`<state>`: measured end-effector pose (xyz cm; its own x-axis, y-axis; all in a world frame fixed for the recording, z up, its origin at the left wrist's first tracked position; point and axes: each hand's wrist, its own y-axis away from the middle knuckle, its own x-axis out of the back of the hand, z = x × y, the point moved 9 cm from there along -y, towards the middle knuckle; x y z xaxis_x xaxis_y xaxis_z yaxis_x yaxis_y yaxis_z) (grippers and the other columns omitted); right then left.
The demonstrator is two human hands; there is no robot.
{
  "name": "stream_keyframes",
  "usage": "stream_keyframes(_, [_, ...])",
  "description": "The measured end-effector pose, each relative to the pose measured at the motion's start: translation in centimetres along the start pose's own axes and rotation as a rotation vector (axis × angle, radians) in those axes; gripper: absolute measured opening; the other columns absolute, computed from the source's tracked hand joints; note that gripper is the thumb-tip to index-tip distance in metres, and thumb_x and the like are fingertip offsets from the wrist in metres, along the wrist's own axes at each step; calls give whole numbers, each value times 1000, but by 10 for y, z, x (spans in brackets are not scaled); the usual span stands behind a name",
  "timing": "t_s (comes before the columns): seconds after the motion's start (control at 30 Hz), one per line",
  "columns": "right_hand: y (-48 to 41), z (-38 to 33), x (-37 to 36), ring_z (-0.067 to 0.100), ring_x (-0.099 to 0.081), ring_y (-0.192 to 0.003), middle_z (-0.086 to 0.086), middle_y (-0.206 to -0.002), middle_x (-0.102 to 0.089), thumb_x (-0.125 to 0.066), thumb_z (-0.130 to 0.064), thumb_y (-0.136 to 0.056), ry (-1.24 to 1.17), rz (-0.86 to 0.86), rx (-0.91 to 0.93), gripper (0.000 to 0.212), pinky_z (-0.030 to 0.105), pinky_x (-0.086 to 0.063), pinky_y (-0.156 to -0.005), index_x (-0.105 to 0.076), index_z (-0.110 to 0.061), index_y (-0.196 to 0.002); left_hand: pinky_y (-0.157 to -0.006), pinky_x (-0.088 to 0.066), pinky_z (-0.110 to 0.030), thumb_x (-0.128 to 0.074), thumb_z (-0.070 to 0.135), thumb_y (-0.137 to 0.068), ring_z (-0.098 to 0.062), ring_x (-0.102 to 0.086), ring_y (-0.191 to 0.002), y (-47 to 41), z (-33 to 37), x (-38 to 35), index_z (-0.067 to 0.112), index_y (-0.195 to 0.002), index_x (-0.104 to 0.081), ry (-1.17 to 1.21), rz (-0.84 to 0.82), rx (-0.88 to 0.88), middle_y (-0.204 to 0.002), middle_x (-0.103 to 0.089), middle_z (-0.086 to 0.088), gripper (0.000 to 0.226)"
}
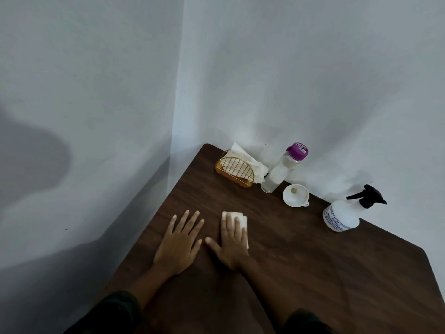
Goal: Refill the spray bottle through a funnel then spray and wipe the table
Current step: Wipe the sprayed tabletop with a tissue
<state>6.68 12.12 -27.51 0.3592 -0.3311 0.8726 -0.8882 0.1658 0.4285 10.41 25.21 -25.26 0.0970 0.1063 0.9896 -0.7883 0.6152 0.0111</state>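
My right hand [232,244] lies flat on a folded white tissue [238,216], pressing it onto the dark wooden table [313,261]. My left hand [179,242] rests flat on the table just left of it, fingers spread, holding nothing. The white spray bottle [342,216] with a black trigger head stands at the far right edge. A white funnel [295,195] lies mouth-up between it and a clear water bottle [280,172] with a purple cap.
A gold wire napkin holder [234,171] with white tissues stands at the table's far corner. Grey walls close in behind the table and to its left. The table's left edge runs just beside my left hand.
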Motion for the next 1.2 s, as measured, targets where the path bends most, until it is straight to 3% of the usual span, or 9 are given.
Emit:
stream_keyframes(0.17, [39,-12,-28,12,37,-137,-12,-148,36,-14,-79,-80,59,-7,189,88,37,23,-111,27,-31,-140,-109,-31,-48,-27,39,-89,-24,-35,-137,1,0,0,21,-138,-41,-1,-13,0,-150,-36,-4,55])
stream_keyframes(0.33, [70,38,-30,10,37,-136,-18,-145,39,-4,-84,-74,107,11,149,90,24,33,-105,31,-32,-138,-110,-28,-48,-28,39,-89,-25,-33,-138,1,0,-2,21,-139,-40,1,-15,0,-150,-34,-3,54])
stream_keyframes(0.47, [47,76,-4,12,33,-138,-7,-154,28,-16,-76,-83,41,14,-44,87,36,19,-111,30,-27,-138,-109,-30,-49,-28,39,-89,-25,-36,-136,2,1,-1,20,-138,-41,-4,-19,-2,-149,-37,-4,55])
stream_keyframes(0.6, [-1,53,17,21,29,-140,-1,-155,27,-21,-74,-85,-38,-3,-153,90,45,14,-114,21,-22,-146,-107,-32,-48,-26,37,-88,-24,-39,-134,0,0,4,17,-137,-42,8,0,5,-147,-40,-5,56])
stream_keyframes(0.73, [-20,-14,15,24,28,-141,-1,-154,27,-25,-71,-87,9,-17,-3,90,48,14,-114,17,-19,-147,-111,-30,-44,-25,30,-90,-22,-32,-138,2,0,7,12,-141,-34,34,34,-1,-149,-35,-6,55])
stream_keyframes(0.87, [14,-42,-13,18,29,-141,-7,-153,28,-22,-71,-86,49,-41,207,86,42,18,-113,17,-26,-147,-115,-22,-42,-43,25,-87,-22,-25,-141,3,0,6,13,-144,-25,34,30,-33,-152,-25,-6,61])
stream_keyframes(0.97, [42,-10,-22,13,28,-142,-14,-153,26,-20,-75,-83,90,-26,259,84,40,14,-116,19,-33,-145,-109,-31,-42,-29,19,-84,-21,-40,-134,4,0,12,14,-138,-41,21,62,-18,-144,-43,-7,56])
stream_keyframes(1.07, [54,75,3,17,21,-144,-12,-155,21,-31,-66,-89,37,95,1,81,39,9,-117,13,-31,-148,-108,-33,-42,-23,19,-83,-22,-43,-132,4,2,17,14,-136,-46,16,86,-23,-142,-46,-6,58])
stream_keyframes(1.2, [100,195,12,18,16,-146,-5,-160,13,-31,-59,-94,-129,183,-441,77,42,4,-119,10,-25,-149,-105,-37,-43,-24,19,-82,-24,-47,-129,5,2,17,14,-132,-51,11,66,-25,-139,-50,-7,57])
